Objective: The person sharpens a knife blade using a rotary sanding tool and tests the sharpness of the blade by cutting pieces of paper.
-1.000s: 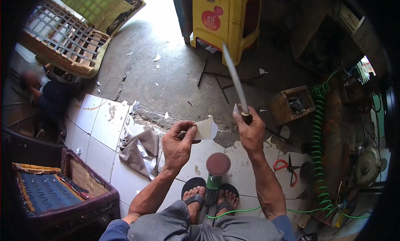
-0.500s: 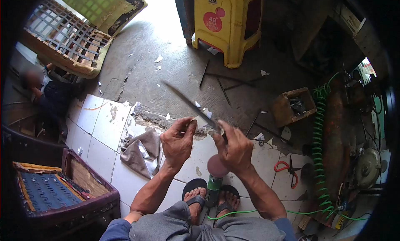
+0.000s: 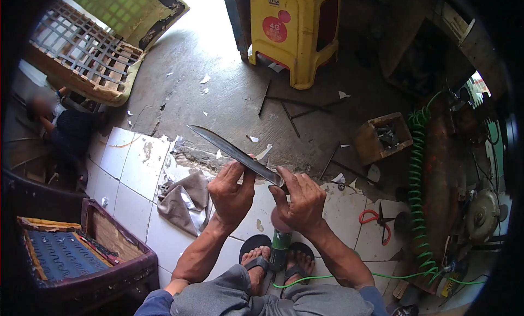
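Note:
A long, dark knife [image 3: 221, 145] with a pointed blade lies slantwise across the space in front of me, its tip toward the upper left. My right hand [image 3: 300, 198] is closed on its handle end, which the fingers mostly hide. Partway along the blade, my left hand [image 3: 232, 193] pinches its lower edge between thumb and fingers. Below my hands, a green angle grinder [image 3: 281, 240] with a reddish round disc stands upright between my feet; my right hand partly covers the disc.
A grey cloth [image 3: 185, 201] lies on the tiles at left, red-handled scissors [image 3: 379, 223] at right. Beyond are a wooden box [image 3: 376, 138], metal rods, a coiled green hose [image 3: 416, 179] and a yellow stool [image 3: 295, 37]. Chair frames and another person [image 3: 68, 122] are at left.
The knife's tip has swung down and to the left, so the blade lies flatter. My left hand's fingers, just below the blade before, are now on it. My right hand has shifted slightly left.

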Tool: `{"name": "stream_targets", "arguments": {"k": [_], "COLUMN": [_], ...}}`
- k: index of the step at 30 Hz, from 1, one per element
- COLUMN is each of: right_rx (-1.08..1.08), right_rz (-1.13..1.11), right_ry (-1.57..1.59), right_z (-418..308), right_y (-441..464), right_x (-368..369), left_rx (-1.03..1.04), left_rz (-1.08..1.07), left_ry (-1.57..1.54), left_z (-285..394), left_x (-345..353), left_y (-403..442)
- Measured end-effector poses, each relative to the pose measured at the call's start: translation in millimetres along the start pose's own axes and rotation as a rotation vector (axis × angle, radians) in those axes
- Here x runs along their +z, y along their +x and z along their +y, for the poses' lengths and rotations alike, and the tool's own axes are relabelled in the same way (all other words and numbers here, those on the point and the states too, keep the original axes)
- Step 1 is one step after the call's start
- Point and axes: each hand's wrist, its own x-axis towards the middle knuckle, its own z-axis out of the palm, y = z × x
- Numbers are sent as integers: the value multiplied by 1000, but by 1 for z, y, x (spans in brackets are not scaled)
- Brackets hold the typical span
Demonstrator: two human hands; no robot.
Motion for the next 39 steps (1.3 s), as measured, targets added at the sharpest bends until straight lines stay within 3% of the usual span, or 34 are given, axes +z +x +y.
{"name": "stream_targets", "arguments": {"k": [12, 16, 19, 20, 22, 23, 24, 26, 30, 33, 35, 37, 39], "right_rx": [27, 173, 480, 478, 660, 678, 686, 671, 654, 587, 404, 303, 133], "right_rz": [-31, -82, -132, -129, -136, -125, -121, -65, -301, -326, -52, -43, -18], "right_ry": [1, 13, -58, -59, 126, 323, 318, 777, 780, 746, 440, 287, 130], "right_z": [20, 48, 71, 72, 65, 52, 39, 22, 39, 41, 22, 7, -5], "right_y": [-16, -39, -54, -52, -44, -26, -11, 13, 21, 22, 24, 18, 5], "right_x": [-4, -12, -17, -17, -22, -26, -23, -16, -1, -1, -7, -13, -9], "left_rx": [-17, 27, -135, -133, -364, -366, -457, -596, -650, -636, -616, -594, -387], "left_rz": [59, 131, 189, 191, 206, 197, 133, 35, -80, -249, -214, -172, -119], "left_ry": [31, 40, -42, -44, -445, -451, -575, -711, -768, -474, -383, -294, -206], "left_z": [-6, -23, -29, -29, -26, -20, -12, 3, 4, 3, 5, 6, 4], "left_x": [-6, -10, -14, -12, -5, -2, 1, 7, 6, 0, 2, 4, 5], "left_y": [2, 5, 1, 0, -6, -9, -12, -16, -18, -11, -8, -7, -9]}}
